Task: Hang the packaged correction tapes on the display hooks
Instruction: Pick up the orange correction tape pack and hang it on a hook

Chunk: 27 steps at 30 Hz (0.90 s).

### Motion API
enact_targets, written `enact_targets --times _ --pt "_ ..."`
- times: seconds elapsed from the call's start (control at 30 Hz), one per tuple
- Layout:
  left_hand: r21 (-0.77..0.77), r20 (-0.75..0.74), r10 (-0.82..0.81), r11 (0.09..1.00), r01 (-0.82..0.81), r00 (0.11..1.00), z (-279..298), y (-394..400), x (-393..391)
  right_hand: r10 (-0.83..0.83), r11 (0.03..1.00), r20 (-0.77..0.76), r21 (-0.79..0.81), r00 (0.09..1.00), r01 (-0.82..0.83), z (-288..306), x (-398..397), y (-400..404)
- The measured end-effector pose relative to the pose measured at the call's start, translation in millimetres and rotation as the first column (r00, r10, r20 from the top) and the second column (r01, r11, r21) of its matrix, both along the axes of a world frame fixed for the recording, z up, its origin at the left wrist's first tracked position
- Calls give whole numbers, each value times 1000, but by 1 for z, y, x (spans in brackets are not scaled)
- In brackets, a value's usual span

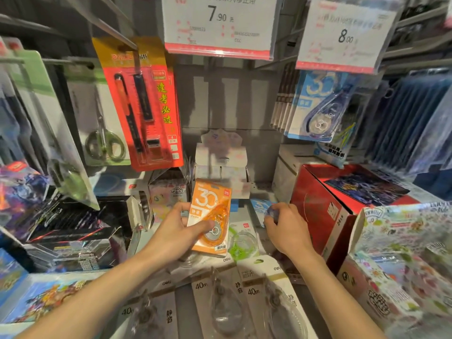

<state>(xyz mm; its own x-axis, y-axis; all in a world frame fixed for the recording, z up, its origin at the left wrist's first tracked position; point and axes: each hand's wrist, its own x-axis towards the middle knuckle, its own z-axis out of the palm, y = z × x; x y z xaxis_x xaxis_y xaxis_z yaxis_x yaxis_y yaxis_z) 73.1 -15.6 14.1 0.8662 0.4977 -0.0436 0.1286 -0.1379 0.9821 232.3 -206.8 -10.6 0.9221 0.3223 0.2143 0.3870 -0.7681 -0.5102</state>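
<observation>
Pen pack (144, 104) hangs left of tapes (320, 106); box (322, 204) below

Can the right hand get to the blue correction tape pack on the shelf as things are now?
Probably yes. The right hand is already on the blue correction tape pack, fingers curled over its blister, and nothing lies on top. The left hand holds the orange pack clear to one side.

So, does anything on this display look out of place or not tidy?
Yes. Several carded correction tapes lie loose on the boxes instead of hanging: a green one beside the orange pack in the left hand, and grey 40m packs in front. The hook under the 7.90 price tag is empty.
</observation>
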Motion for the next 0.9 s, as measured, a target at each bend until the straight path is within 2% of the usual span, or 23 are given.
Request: enact_targets --times 0.27,0.4,0.63,0.73,0.8,0.9 --pt "-67 -28 -80 995 78 996 -5 -21 12 45 962 16 269 999 -47 -1 -47 -42" --pt "-255 19 -98 962 100 995 -2 -38 20 131 901 47 410 990 -139 0 -67 -44" --pt "-289 34 -33 956 41 999 -6 -38 14 333 820 34 483 942 -307 3 -81 -30" --pt "-262 43 -36 964 46 998 -7 -27 5 377 787 -35 540 926 -300 6 -83 -27" --pt "-223 52 -49 973 59 997 -6 -21 -1 364 802 -140 549 921 -234 10 -79 -22" --pt "-162 75 -44 985 56 996 -5 -10 -9 452 784 -407 606 794 -135 15 -66 -14"
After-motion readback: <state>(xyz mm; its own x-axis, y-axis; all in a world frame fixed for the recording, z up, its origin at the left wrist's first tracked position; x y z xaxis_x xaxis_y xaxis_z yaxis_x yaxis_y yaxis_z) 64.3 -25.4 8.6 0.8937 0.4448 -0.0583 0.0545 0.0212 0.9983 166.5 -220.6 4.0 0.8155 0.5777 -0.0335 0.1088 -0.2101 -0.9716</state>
